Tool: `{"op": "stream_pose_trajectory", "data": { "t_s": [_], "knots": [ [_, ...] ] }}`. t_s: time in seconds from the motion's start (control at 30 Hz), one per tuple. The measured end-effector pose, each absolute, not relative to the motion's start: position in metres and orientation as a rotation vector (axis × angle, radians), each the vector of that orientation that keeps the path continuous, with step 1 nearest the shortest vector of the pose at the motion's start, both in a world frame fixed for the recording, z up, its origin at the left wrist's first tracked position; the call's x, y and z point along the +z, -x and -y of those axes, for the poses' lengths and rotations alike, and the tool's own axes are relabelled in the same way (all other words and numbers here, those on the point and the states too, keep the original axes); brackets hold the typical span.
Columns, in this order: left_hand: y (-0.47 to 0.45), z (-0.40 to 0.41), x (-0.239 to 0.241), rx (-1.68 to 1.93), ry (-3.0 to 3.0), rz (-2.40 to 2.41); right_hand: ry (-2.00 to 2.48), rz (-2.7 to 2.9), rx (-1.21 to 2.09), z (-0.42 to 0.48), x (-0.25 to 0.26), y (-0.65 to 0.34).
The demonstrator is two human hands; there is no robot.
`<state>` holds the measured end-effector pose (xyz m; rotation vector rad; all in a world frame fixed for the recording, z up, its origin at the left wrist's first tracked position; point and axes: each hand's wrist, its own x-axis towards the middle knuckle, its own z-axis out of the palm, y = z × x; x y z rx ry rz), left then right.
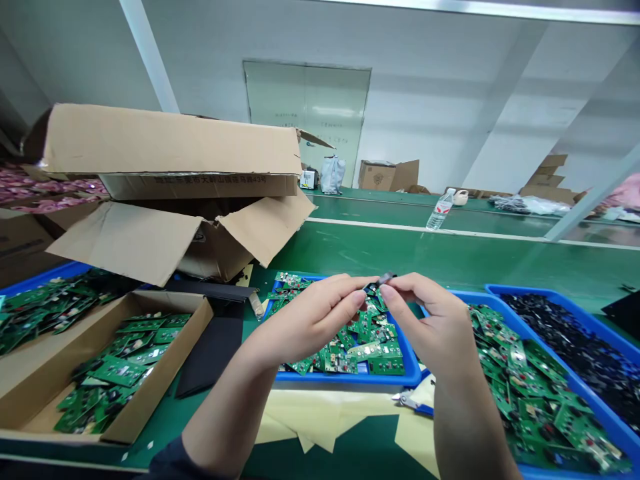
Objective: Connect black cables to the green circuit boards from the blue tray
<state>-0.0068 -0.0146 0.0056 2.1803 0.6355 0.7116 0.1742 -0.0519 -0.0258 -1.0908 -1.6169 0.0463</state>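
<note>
My left hand [320,313] and my right hand [430,317] meet over a blue tray [350,379] of green circuit boards [367,350]. The left thumb and fingers pinch what looks like the edge of a small circuit board, mostly covered by the fingertips. Between the right thumb and forefinger is a small dark piece [387,277], held against the left hand's item. Its exact kind is too small to make out. Below the right hand, a pair of blue-handled cutters [413,402] lies on yellowish paper sheets [320,417].
To the left stand a cardboard box of boards [155,380] and large open cartons [165,143]. At right, one blue tray [450,295] holds boards, another [493,289] small black parts [575,350]. A water bottle [440,211] stands behind on the green bench.
</note>
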Motion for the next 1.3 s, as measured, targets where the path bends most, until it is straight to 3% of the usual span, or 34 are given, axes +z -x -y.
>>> {"op": "stream_pose_trajectory", "data": {
  "t_s": [0.27,0.9,1.07,1.3],
  "knots": [
    [0.008,0.012,0.004,0.670,-2.252,-0.649,1.028,1.523,0.290,0.055,-0.026,-0.178],
    [0.006,0.004,-0.005,0.827,-2.145,-0.628,0.842,1.832,-0.221,0.046,-0.025,-0.184],
    [0.008,-0.003,-0.011,1.127,-2.116,-0.672,0.839,1.703,0.086,0.046,-0.031,-0.185],
    [0.009,-0.003,-0.006,1.688,-2.375,-0.356,0.815,1.233,0.437,0.029,-0.031,-0.186]
  ]
}}
